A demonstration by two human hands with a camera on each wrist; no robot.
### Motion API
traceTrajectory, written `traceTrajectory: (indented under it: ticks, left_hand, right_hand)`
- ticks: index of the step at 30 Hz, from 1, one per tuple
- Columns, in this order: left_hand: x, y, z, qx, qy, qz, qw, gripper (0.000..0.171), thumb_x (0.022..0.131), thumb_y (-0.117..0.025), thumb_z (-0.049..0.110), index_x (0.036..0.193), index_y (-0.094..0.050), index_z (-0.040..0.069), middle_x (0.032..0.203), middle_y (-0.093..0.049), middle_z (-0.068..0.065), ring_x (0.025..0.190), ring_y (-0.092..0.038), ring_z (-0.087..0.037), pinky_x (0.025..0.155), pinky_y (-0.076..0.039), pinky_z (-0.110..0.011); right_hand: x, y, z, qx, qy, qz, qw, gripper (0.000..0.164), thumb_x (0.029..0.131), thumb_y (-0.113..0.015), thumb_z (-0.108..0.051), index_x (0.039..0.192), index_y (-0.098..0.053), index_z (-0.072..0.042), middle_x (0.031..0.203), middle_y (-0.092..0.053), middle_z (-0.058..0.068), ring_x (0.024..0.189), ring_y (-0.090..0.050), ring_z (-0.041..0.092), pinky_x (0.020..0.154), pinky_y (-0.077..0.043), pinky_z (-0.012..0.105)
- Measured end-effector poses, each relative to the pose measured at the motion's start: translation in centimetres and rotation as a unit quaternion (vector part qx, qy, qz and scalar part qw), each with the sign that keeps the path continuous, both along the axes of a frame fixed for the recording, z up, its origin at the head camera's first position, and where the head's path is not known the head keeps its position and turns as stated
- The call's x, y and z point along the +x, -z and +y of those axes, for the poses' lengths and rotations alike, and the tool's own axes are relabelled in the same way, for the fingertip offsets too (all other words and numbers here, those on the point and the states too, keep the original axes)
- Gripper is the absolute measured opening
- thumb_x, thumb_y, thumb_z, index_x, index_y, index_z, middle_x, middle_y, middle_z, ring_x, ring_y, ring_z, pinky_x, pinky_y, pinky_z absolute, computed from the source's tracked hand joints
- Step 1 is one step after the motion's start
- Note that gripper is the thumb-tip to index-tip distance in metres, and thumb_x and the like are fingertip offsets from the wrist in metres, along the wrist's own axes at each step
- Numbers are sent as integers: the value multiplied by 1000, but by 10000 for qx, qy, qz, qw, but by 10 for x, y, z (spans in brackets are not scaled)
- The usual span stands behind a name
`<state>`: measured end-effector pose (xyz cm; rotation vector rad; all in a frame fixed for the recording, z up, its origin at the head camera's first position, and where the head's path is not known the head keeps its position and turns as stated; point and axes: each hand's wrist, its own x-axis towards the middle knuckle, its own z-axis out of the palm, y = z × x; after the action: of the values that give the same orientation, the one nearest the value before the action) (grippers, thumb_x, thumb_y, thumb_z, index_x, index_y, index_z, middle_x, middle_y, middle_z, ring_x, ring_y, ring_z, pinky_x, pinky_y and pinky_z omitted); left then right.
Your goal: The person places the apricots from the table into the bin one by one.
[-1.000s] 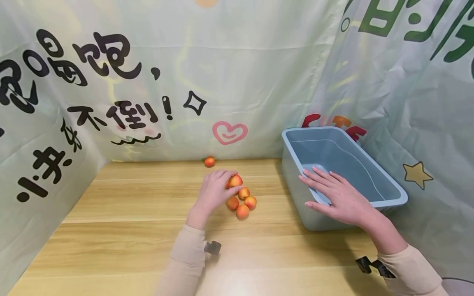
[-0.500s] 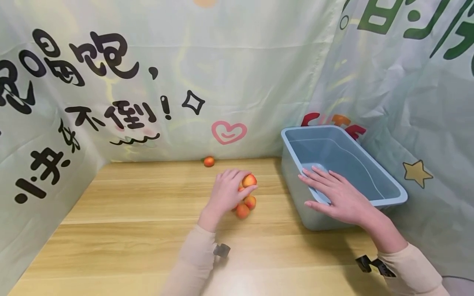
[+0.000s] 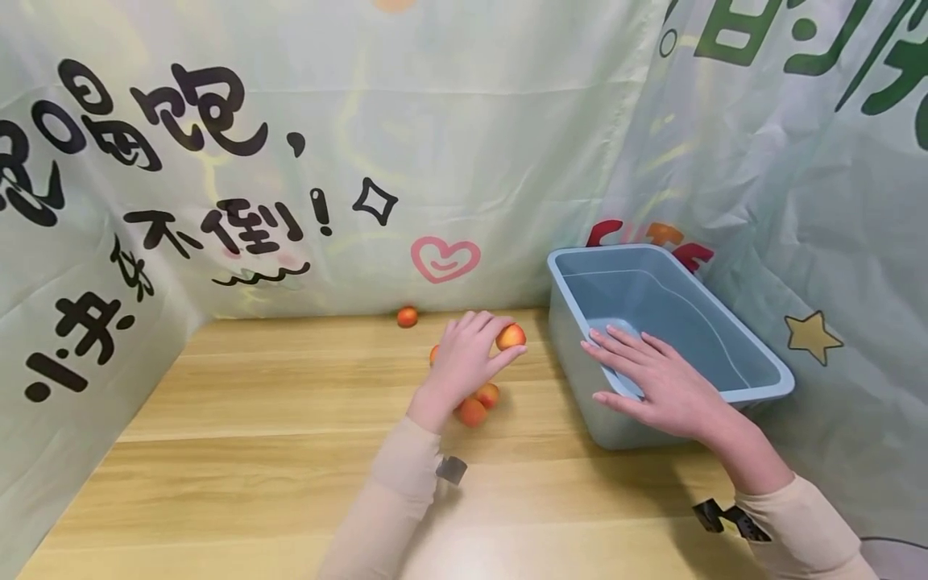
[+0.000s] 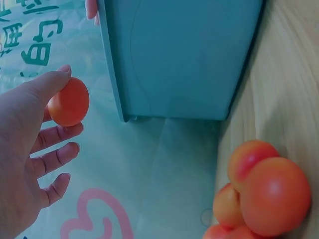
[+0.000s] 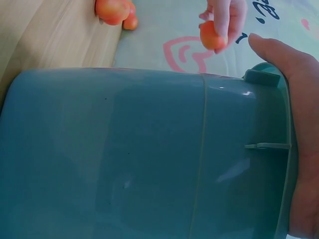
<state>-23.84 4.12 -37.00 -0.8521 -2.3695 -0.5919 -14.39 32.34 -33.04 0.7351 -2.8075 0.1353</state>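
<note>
My left hand (image 3: 470,350) pinches an orange-red apricot (image 3: 511,336) between thumb and fingertips, raised over the table. The left wrist view shows that apricot (image 4: 70,103) by the thumb, with the other fingers spread loosely. Under the hand lie more apricots (image 3: 473,412), partly hidden by it; the left wrist view has them clustered (image 4: 275,196) at lower right. My right hand (image 3: 661,383) rests on the near left rim of a blue plastic bin (image 3: 580,370), its fingers straight and reaching over the inside. In the right wrist view, the bin's outer wall (image 5: 99,149) fills most of the picture.
A single apricot (image 3: 408,316) sits at the table's back edge against the printed cloth (image 3: 493,161). Another apricot (image 3: 433,354) peeks out left of my left hand. The wooden table (image 3: 239,459) is bounded by cloth at the back and both sides.
My left hand has taken hold of an apricot from the cluster, lifted it and carried it right, towards the bin. The right hand stays on the bin.
</note>
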Motion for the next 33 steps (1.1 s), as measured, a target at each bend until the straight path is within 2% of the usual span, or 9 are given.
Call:
traceTrajectory:
  ticks: [6, 12, 17, 22, 26, 33]
  left_hand:
    - [-8, -9, 15, -68, 81, -73, 9999, 44, 87, -67, 52, 120, -65, 23, 109, -67, 4, 99, -58, -17, 79, -42, -33]
    - [-17, -15, 31, -159, 100, -347, 9992, 48, 88, -63, 55, 125, -62, 25, 115, -65, 7, 104, -56, -15, 83, -42, -31]
    - [-25, -19, 44, -23, 178, -435, 9989, 48, 89, -63, 53, 128, -61, 25, 118, -64, 6, 108, -56, -14, 83, -43, -30]
    - [-33, -22, 58, 139, 339, -291, 9989, 48, 88, -66, 49, 128, -61, 22, 120, -64, 4, 111, -57, -15, 84, -45, -30]
    - [-35, -22, 69, 131, 408, -151, 9990, 48, 89, -67, 46, 129, -61, 22, 121, -65, 3, 109, -58, -16, 83, -46, -30]
    - [-39, -25, 86, 273, 546, -101, 9981, 47, 89, -68, 42, 131, -59, 22, 127, -64, 4, 108, -57, -15, 85, -45, -29]
  right_hand:
    - [0, 0, -1, -12, 54, -110, 9999, 68, 89, -60, -55, 149, -40, -28, 156, -39, 4, 145, -33, 28, 112, -27, 56]
    - [0, 1, 0, 35, 45, -93, 9999, 69, 89, -60, -56, 150, -37, -32, 156, -39, 3, 145, -34, 28, 110, -28, 57]
    - [0, 1, 1, 37, 25, -41, 10000, 69, 89, -60, -56, 150, -38, -31, 155, -40, 3, 144, -35, 28, 110, -28, 57]
    - [-1, 1, 0, 24, 34, -82, 10000, 69, 89, -60, -56, 150, -38, -31, 155, -41, 4, 145, -35, 28, 110, -28, 58]
    - [0, 2, -1, -5, 56, -159, 9999, 69, 89, -60, -56, 150, -37, -31, 155, -40, 4, 145, -34, 28, 111, -27, 58]
    - [-1, 2, -1, 65, 3, -2, 10000, 70, 89, -62, -53, 150, -36, -32, 155, -40, 4, 144, -36, 27, 111, -28, 56]
